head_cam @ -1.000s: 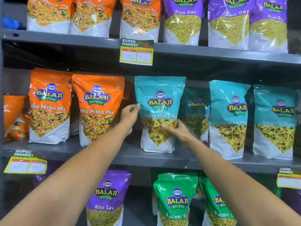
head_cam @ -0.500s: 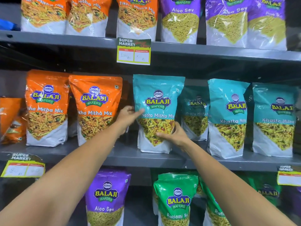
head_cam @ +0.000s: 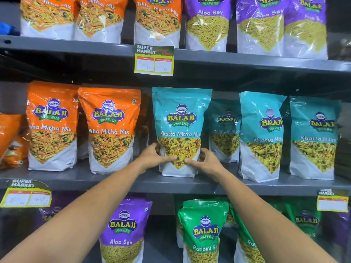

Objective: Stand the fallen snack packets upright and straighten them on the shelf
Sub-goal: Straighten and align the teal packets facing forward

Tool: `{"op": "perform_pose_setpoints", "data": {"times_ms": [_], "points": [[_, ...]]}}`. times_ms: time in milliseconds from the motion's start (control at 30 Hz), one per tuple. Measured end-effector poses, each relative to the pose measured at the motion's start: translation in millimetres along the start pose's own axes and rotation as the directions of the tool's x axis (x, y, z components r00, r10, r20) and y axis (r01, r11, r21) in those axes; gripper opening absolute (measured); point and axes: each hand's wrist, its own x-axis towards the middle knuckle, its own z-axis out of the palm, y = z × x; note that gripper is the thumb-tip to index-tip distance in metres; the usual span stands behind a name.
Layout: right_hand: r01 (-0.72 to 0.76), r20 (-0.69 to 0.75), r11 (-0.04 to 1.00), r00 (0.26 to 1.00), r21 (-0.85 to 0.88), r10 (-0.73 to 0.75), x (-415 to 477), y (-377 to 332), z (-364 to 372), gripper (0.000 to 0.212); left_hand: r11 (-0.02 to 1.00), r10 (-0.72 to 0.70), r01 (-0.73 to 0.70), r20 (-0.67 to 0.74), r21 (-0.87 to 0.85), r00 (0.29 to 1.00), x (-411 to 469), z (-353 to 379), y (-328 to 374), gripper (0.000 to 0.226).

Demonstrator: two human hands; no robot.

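Note:
A teal Khatta Mitha Mix packet (head_cam: 180, 118) stands upright at the front of the grey middle shelf (head_cam: 121, 180). My left hand (head_cam: 153, 156) grips its lower left edge and my right hand (head_cam: 204, 161) grips its lower right edge, thumbs pressed on its clear window. More teal packets (head_cam: 263, 133) stand to its right, one set further back (head_cam: 225, 130). Two orange Tikha Mitha Mix packets (head_cam: 110, 128) stand to its left. At the far left an orange packet (head_cam: 11, 141) lies slumped and tilted.
The upper shelf holds orange and purple Aloo Sev packets (head_cam: 208, 21). Below stand a purple packet (head_cam: 123, 230) and green Ratlami Sev packets (head_cam: 204, 230). Price labels (head_cam: 154, 60) hang on the shelf edges.
Both hands slid down from the teal packet's middle sides to its lower corners. The packet now stands straighter, facing forward.

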Motion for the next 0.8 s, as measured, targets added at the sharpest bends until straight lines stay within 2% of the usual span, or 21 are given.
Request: {"op": "perform_pose_setpoints", "data": {"times_ms": [67, 133, 200, 300, 367, 467, 533, 600, 667, 733, 800], "points": [[0.039, -0.114, 0.986, 0.992, -0.160, -0.058, -7.9, -1.1, 0.0, 0.066, 0.998, 0.047, -0.040, -0.217, 0.039, 0.975, -6.2, 2.5, 0.1, 0.104], [0.097, -0.225, 0.955, 0.961, -0.280, -0.163, -17.8, 0.1, -2.8, 0.060, 0.981, 0.194, -0.161, -0.451, 0.112, 0.871, -13.2, 5.4, 1.5, 0.087], [0.135, -0.305, 0.921, 0.918, -0.364, -0.255, -29.5, 3.9, -9.3, 0.048, 0.933, 0.359, -0.294, -0.535, 0.206, 0.765, -22.3, 10.7, 5.0, 0.072], [0.169, -0.360, 0.815, 0.834, -0.554, -0.418, -47.0, 13.1, -31.4, 0.020, 0.819, 0.573, -0.433, -0.479, 0.377, 0.666, -39.7, 33.3, 21.6, 0.054], [0.167, -0.378, 0.715, 0.756, -0.678, -0.535, -60.2, 18.2, -50.2, 0.012, 0.769, 0.636, -0.482, -0.438, 0.419, 0.635, -48.9, 54.4, 39.2, 0.043], [0.144, -0.440, 0.613, 0.573, -0.776, -0.692, -75.5, 25.6, -91.9, 0.012, 0.748, 0.664, -0.550, -0.386, 0.372, 0.641, -55.2, 96.3, 68.7, 0.036], [0.132, -0.511, 0.638, 0.487, -0.759, -0.708, -80.4, 32.4, -128.7, 0.014, 0.767, 0.642, -0.563, -0.349, 0.308, 0.683, -54.0, 132.7, 88.9, 0.041], [0.131, -0.612, 0.767, 0.526, -0.628, -0.591, -78.0, 39.0, -162.9, 0.021, 0.827, 0.562, -0.525, -0.305, 0.199, 0.769, -50.8, 168.7, 107.8, 0.055], [0.121, -0.656, 0.888, 0.631, -0.444, -0.414, -72.5, 45.6, -188.2, 0.029, 0.899, 0.437, -0.426, -0.238, 0.097, 0.867, -45.9, 200.7, 124.9, 0.073], [0.096, -0.622, 0.965, 0.747, -0.246, -0.233, -65.8, 53.3, -206.7, 0.038, 0.949, 0.315, -0.312, -0.180, 0.042, 0.932, -39.9, 227.8, 139.8, 0.084], [0.040, -0.547, 0.994, 0.833, -0.100, -0.089, -57.9, 61.1, -219.0, 0.047, 0.970, 0.240, -0.245, -0.164, -0.006, 0.957, -33.4, 247.5, 149.6, 0.084]]}}
